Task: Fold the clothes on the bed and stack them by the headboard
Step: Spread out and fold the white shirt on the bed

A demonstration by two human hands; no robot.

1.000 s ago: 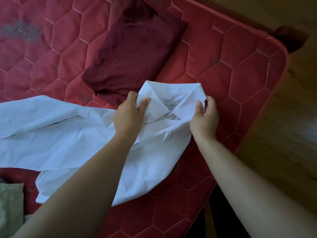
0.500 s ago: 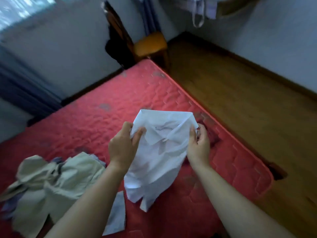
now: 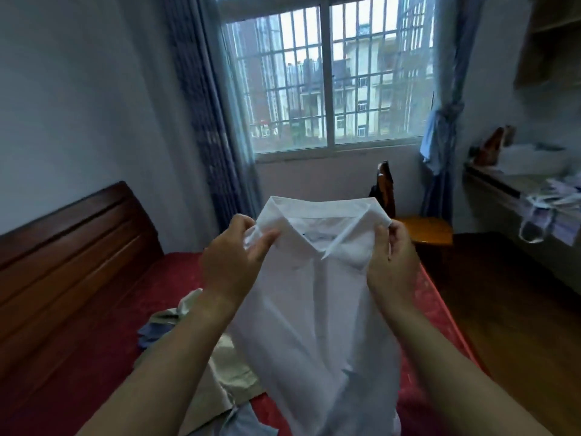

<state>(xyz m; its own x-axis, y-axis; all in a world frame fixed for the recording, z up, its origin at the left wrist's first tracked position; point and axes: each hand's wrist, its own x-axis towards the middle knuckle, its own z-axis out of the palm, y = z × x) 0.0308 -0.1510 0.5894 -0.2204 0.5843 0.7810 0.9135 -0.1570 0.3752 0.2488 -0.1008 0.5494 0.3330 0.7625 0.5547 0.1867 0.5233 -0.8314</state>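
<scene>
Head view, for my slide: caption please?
Both hands, left and right, hold a white shirt up by its collar.

A: We get soft daylight from the barred window (image 3: 327,80) ahead; it is the brightest patch, nearly washed out at the top.

B: We see the walls stay dim and bluish, the headboard (image 3: 72,256) dark. The white shirt (image 3: 317,309) looks slightly blurred, and straight lines bow toward the edges.

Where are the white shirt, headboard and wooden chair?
white shirt (image 3: 317,297): head view, front panel below collar.
headboard (image 3: 72,247): head view, middle of dark wood panel.
wooden chair (image 3: 423,229): head view, seat.
</scene>
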